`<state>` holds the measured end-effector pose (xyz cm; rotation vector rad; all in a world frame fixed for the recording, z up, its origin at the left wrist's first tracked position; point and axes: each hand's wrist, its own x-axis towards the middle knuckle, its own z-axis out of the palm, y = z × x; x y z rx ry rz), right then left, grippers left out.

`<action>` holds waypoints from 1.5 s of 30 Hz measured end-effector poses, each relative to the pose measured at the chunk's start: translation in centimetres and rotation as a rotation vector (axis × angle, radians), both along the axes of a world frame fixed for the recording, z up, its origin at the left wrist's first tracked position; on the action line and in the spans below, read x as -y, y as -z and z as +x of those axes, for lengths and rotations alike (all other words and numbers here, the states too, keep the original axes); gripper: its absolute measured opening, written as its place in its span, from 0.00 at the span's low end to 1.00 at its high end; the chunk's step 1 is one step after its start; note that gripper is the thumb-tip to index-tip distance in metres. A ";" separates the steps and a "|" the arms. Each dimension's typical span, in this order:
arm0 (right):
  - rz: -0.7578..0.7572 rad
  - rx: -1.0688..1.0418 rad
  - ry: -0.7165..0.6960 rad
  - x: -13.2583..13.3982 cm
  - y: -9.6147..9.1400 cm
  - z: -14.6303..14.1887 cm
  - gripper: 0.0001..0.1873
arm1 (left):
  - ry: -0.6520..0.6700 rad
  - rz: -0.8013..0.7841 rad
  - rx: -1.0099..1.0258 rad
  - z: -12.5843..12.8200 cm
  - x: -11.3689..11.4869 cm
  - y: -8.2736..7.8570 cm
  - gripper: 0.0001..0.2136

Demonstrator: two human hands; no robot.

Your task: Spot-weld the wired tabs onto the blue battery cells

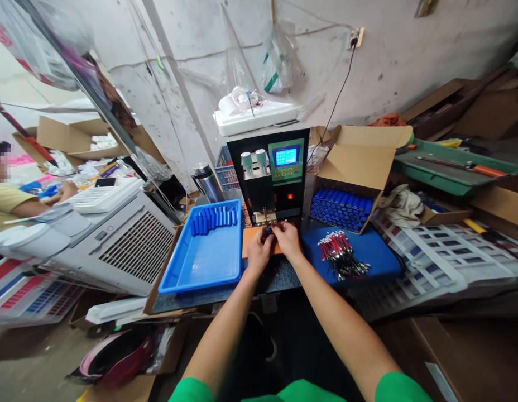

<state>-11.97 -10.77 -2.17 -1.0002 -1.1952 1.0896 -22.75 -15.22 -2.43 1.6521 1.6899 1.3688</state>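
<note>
My left hand (259, 252) is closed in a pinch on a blue battery cell (268, 230), mostly covered by the fingers. Close beside it, my right hand (288, 240) has its fingertips pressed together; what they hold is too small and hidden to make out. Both hands are over an orange block (248, 237), right under the electrode tips of a black spot welder (290, 206) with a lit blue screen (286, 156). A bundle of red and black wire leads (340, 251) lies on a blue pad (382, 267) right of my hands.
Left of the welder, a blue tray (200, 265) holds blue cells (212, 219) along its far side. A cardboard box (355, 153) packed with cells stands right. A steel flask (206, 181) is behind the tray. Another person (16, 204) sits far left, beyond an air cooler (129, 245).
</note>
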 end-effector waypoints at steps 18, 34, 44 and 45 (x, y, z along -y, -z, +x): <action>-0.015 0.048 0.005 0.3 -0.3 0.2 0.15 | 0.004 0.002 -0.012 0.0 0.1 0.0 0.14; 0.027 0.099 -0.076 0.9 0.7 1.0 0.12 | -0.003 -0.010 -0.015 -0.3 0.2 -0.5 0.12; -0.048 0.011 -0.166 0.7 0.2 1.4 0.14 | 0.030 0.019 0.011 -0.6 -0.2 -0.4 0.13; -0.064 -0.009 -0.180 0.7 -0.1 1.6 0.14 | 0.028 0.017 0.010 -0.6 -0.2 -0.5 0.13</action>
